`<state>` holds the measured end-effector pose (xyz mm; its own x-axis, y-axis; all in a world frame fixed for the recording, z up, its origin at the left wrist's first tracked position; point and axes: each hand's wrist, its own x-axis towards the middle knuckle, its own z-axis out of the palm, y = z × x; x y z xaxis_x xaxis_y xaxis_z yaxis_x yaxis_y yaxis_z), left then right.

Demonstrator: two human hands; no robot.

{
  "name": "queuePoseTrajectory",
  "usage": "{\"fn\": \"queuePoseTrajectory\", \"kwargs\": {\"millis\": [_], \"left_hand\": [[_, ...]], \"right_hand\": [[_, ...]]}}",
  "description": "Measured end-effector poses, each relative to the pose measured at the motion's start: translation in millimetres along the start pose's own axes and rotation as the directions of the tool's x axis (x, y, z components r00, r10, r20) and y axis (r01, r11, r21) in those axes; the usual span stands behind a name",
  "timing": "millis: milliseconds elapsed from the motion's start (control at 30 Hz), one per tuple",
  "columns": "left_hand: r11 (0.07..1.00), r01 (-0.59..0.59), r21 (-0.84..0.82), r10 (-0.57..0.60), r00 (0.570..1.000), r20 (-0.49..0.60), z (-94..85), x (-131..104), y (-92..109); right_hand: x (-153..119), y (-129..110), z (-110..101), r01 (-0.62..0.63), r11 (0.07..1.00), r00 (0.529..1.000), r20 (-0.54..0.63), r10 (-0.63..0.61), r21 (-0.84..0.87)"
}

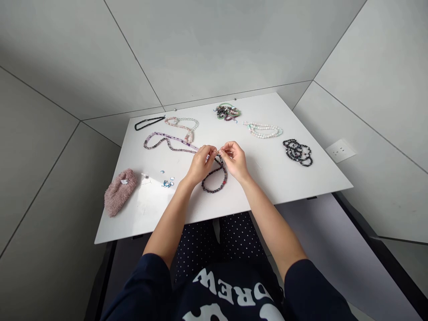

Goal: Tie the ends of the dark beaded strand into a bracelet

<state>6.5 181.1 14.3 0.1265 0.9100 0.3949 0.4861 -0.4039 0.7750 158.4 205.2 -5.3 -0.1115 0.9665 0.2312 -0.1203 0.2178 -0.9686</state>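
Note:
Over the middle of the white table (267, 178), my left hand (202, 164) and my right hand (236, 161) are close together, fingertips pinched. Between them they hold the upper end of a dark bead strand (214, 191). Its lower part lies on the table in a loop, with a red bead on the right side. The exact ends in the fingertips are too small to make out. Just beyond my left hand lies a purple and brown bead strand (160, 141), its right end partly hidden behind that hand.
A fuzzy pink pouch-like item (117, 196) and blue scraps (167, 183) lie at the left. Further back are a black strand (147, 122), a pink and clear strand (182, 126), a mixed bead pile (227, 111), and a pale strand (265, 133). Black strands (297, 152) lie right.

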Motion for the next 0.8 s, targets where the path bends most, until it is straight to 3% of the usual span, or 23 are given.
{"fn": "queuePoseTrajectory", "kwargs": {"millis": [133, 267, 567, 800], "left_hand": [[0.947, 0.195, -0.255, -0.181, 0.981, 0.075, -2.0, 1, 3], [0.851, 0.329, -0.409, -0.284, 0.944, 0.17, -7.8, 1, 9], [0.751, 0.436, -0.497, -0.398, 0.898, 0.186, -12.9, 3, 8], [0.73, 0.442, -0.521, -0.419, 0.892, 0.171, -11.3, 3, 5]], "right_hand": [[0, -1, 0, 0.007, 1.0, 1.0, 0.008, -0.006, -0.008], [-2, -4, 1, 0.031, 0.999, 0.999, 0.041, -0.03, -0.028], [-7, -11, 2, 0.08, 0.986, 0.996, 0.059, -0.071, -0.15], [-7, -15, 2, 0.122, 0.976, 0.993, 0.03, -0.118, -0.178]]}}
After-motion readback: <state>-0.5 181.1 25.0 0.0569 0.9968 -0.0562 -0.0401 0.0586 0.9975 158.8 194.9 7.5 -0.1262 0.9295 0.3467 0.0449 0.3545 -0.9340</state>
